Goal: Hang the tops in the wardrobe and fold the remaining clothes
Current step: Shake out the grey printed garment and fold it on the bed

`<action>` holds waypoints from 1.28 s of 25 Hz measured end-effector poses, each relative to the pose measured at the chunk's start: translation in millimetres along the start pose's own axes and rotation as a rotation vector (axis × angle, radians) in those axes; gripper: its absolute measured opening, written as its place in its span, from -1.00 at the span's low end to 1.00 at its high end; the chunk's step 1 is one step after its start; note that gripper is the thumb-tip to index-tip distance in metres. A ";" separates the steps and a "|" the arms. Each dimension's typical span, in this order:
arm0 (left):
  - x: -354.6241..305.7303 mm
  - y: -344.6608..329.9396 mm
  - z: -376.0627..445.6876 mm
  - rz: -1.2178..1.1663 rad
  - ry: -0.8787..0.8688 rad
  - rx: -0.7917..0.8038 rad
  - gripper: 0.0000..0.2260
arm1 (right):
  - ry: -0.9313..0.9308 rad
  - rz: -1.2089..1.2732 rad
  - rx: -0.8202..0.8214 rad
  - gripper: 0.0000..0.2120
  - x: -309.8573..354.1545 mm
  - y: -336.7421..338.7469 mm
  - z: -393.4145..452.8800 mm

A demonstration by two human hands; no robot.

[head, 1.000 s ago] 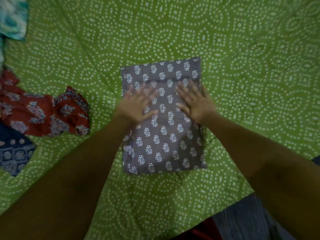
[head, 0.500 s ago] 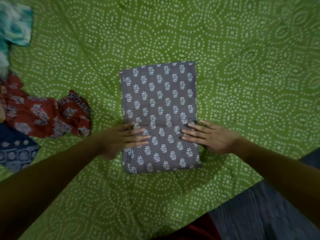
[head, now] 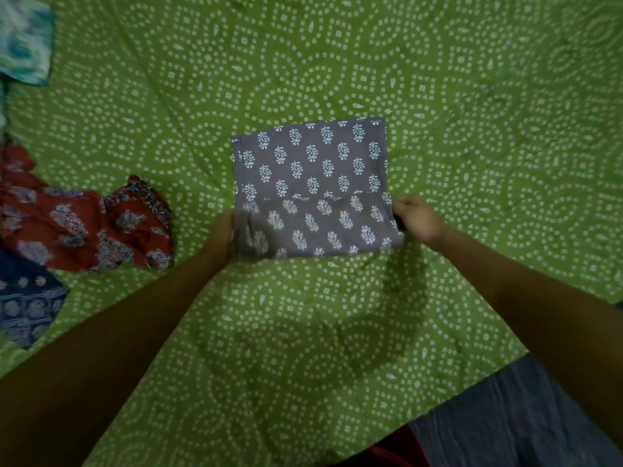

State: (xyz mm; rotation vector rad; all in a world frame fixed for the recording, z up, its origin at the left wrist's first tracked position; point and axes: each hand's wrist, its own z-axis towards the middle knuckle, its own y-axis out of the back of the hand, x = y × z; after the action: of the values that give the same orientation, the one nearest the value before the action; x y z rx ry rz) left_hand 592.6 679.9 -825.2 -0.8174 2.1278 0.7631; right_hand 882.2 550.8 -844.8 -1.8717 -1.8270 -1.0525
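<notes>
1. A grey garment [head: 312,170] printed with white leaf sprigs is lying folded near the middle of a bed covered by a green bedsheet [head: 472,96] with white dotted rings.
2. The near portion of the grey garment is being lifted off the sheet and is standing as a raised flap, with a crease running across the cloth where the flap meets the flat far portion.
3. The left hand [head: 222,230] is holding the left edge of the flap; its fingers are hidden behind the blurred cloth, so the exact grip is not visible.
4. The right hand [head: 416,219] is pinching the right edge of the flap, with fingers curled around the cloth.
5. A red floral garment [head: 84,227] is lying crumpled on the sheet at the left, well apart from the grey garment.
6. A dark blue printed cloth [head: 27,305] is lying just beside the red floral garment, at the left edge of the view.
7. A teal and white cloth [head: 23,38] is lying at the far left corner.
8. No container is appearing in the view; every piece is resting directly on the green bedsheet.
</notes>
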 end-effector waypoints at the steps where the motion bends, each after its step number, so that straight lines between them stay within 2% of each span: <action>1: -5.4 3.3 7.9 -0.080 0.106 0.010 -0.76 | -0.077 0.020 -0.005 -0.62 9.1 1.5 9.0; 3: -19.4 7.6 21.3 -0.215 0.203 -0.029 -0.64 | -0.145 -0.026 -0.019 -0.65 20.8 1.4 22.8; 4: -24.7 10.5 25.1 -0.281 0.224 0.010 -0.66 | -0.160 -0.039 -0.043 -0.71 20.6 -0.5 27.1; 5: -23.0 12.9 29.9 -0.333 0.227 0.049 -0.76 | -0.174 -0.024 -0.067 -0.75 18.5 -3.0 29.4; 6: -19.6 15.9 34.8 -0.368 0.216 0.092 -0.75 | -0.176 0.019 -0.094 -0.76 16.2 -5.7 29.8; 8: -11.5 19.1 33.7 -0.391 0.235 0.151 -0.54 | -0.193 0.086 -0.139 -0.63 14.5 -9.5 25.9; 10: -7.6 15.9 29.5 -0.342 0.258 0.128 -0.46 | -0.192 0.109 -0.128 -0.52 18.6 -10.6 20.5; 13: -2.3 15.4 26.2 -0.124 0.200 0.029 -0.59 | -0.137 0.217 -0.130 -0.64 20.6 -15.1 14.0; 14: 2.0 15.3 25.0 -0.094 0.218 0.006 -0.63 | -0.116 0.250 -0.136 -0.69 17.5 -16.5 11.7; 16: 2.7 14.0 13.7 -0.121 0.248 -0.006 -0.65 | -0.092 0.254 -0.162 -0.66 10.9 -20.7 7.2; 19: -10.1 12.7 10.6 -0.280 0.281 -0.011 -0.54 | -0.062 0.342 -0.168 -0.68 23.5 -20.5 6.3; 22: -31.9 9.9 36.4 -0.413 0.374 -0.196 -0.29 | -0.040 0.463 -0.155 -0.64 54.2 -15.7 23.9; 23: -36.1 6.7 44.3 -0.418 0.337 -0.236 -0.30 | -0.031 0.494 -0.158 -0.64 60.9 -15.9 31.4; 26: -33.4 -8.7 49.6 -0.403 0.101 -0.392 -0.60 | 0.047 0.510 -0.205 -0.76 69.4 -19.8 47.6; 28: -21.5 -10.6 46.8 -0.317 0.024 -0.476 -0.59 | 0.095 0.471 -0.220 -0.72 70.8 -22.9 53.3; 29: -20.0 -10.4 43.8 -0.169 0.006 -0.519 -0.52 | 0.109 0.369 -0.280 -0.67 72.5 -24.4 53.8; 31: -24.1 -13.5 38.3 0.303 -0.023 -0.672 -0.39 | 0.131 -0.025 -0.567 -0.57 76.0 -33.0 50.3; 32: -30.1 -19.2 34.7 0.535 -0.064 -0.754 -0.40 | 0.206 -0.215 -0.717 -0.56 78.3 -43.1 43.5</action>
State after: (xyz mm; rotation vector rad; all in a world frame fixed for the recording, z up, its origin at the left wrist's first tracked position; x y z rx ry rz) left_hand 637.1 702.2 -826.2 -0.5519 2.0080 1.9122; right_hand 846.1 642.4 -831.6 -1.8192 -1.6790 -2.1083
